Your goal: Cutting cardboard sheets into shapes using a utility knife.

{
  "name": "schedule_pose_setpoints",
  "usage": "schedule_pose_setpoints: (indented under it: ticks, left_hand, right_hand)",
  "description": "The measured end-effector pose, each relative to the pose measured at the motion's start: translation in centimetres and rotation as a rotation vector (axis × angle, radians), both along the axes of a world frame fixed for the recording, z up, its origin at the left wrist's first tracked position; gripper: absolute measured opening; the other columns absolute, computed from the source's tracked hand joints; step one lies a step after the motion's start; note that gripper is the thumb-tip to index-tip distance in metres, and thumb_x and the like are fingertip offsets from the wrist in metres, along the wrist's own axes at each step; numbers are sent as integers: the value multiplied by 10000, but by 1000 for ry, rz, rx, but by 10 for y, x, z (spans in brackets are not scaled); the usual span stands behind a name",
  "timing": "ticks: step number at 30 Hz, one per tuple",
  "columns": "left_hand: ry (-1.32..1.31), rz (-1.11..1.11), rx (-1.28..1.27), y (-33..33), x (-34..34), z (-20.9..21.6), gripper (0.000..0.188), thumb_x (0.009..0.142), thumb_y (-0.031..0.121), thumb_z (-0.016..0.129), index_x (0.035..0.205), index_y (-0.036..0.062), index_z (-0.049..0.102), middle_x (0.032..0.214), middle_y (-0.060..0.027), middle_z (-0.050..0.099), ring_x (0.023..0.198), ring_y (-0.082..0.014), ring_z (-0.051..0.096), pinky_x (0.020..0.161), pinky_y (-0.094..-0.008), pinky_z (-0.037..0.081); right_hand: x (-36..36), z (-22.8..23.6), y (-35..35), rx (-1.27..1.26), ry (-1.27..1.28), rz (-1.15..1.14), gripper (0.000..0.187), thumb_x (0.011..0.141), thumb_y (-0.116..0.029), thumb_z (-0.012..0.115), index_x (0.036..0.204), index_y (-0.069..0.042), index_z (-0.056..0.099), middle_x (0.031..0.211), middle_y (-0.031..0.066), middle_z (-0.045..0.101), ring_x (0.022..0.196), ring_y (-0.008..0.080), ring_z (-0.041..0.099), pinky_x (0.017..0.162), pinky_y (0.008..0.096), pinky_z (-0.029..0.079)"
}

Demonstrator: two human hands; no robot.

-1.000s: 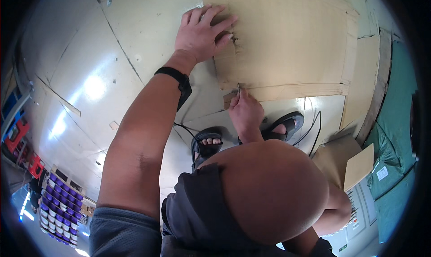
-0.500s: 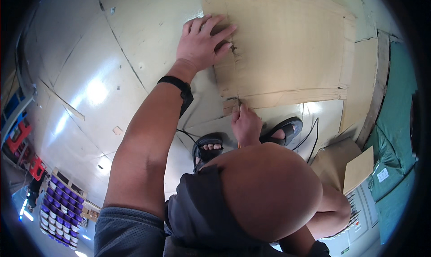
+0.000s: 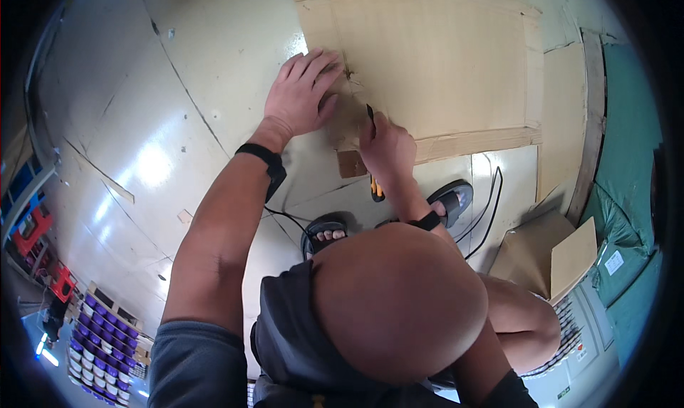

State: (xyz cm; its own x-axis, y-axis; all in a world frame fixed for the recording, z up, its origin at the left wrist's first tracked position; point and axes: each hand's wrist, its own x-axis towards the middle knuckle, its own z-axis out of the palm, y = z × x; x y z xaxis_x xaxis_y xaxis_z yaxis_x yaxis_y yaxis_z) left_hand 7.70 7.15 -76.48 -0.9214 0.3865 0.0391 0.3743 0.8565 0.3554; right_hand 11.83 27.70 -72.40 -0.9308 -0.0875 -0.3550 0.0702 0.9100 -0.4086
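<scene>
A large flat sheet of tan cardboard (image 3: 442,66) lies on the floor in front of me. Along its left edge runs a rough cut line. My left hand (image 3: 303,95) rests with fingers spread over the left edge strip. My right hand (image 3: 390,148) is closed round a utility knife (image 3: 376,189) with a yellow-orange and black handle; its dark tip points away from me, near the cut line. Where the blade meets the cardboard is hard to make out. At the near left corner a small brown flap (image 3: 351,164) sticks out towards me.
My sandalled feet (image 3: 326,233) stand close to the sheet's near edge. A black cable (image 3: 491,216) loops on the floor by the right foot. An opened cardboard box (image 3: 531,248) and green wrapped bundles (image 3: 627,144) are at the right. Purple and white items (image 3: 107,337) sit in rows at lower left.
My right hand has moved away from me, from the near corner up along the left edge, and the knife handle now shows. My left hand sits slightly closer to me, still spread.
</scene>
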Motion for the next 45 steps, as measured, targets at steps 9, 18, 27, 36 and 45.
schedule_pose_setpoints:
  ticks: [9, 18, 27, 36, 45]
  left_hand:
    - [-10, -7, 101, 9, -1, -6, 663, 768, 351, 766, 1380, 191, 569, 1487, -32, 482, 1417, -275, 410, 1175, -475, 330]
    - [4, -8, 128, 7, -1, -2, 683, 784, 485, 778, 1370, 198, 578, 1485, -51, 478, 1402, -294, 429, 1155, -476, 346]
    - [51, 49, 66, 16, 17, 4, 605, 830, 417, 771, 1357, 177, 595, 1473, -103, 483, 1381, -310, 446, 1131, -484, 357]
    - [-246, -75, 19, 51, 94, 20, 686, 897, 401, 686, 1492, 124, 487, 1606, -117, 379, 1495, -321, 330, 1211, -527, 266]
    - [-140, 40, -15, 59, 52, 1, 764, 903, 445, 653, 1552, 125, 406, 1665, -83, 292, 1538, -306, 255, 1241, -539, 205]
  right_hand:
    - [-19, -13, -12, 100, 32, 69, 168, 916, -231, 574, 854, -89, 638, 768, 172, 710, 717, 418, 695, 663, 550, 560]
    - [-26, -27, 20, -313, -28, -178, 285, 1003, -268, 572, 827, -54, 638, 653, 135, 677, 609, 318, 693, 598, 419, 547]
    - [-34, -33, 41, -746, -433, -374, 300, 1064, -248, 546, 898, -19, 648, 709, 32, 659, 610, 113, 629, 596, 272, 517]
    - [-49, -23, 50, -771, -443, -393, 297, 1052, -258, 561, 897, -18, 641, 677, 30, 638, 604, 122, 649, 566, 279, 512]
    - [5, 1, 44, 50, -84, 6, 261, 962, -289, 549, 851, -68, 634, 780, 194, 705, 753, 417, 696, 686, 554, 559]
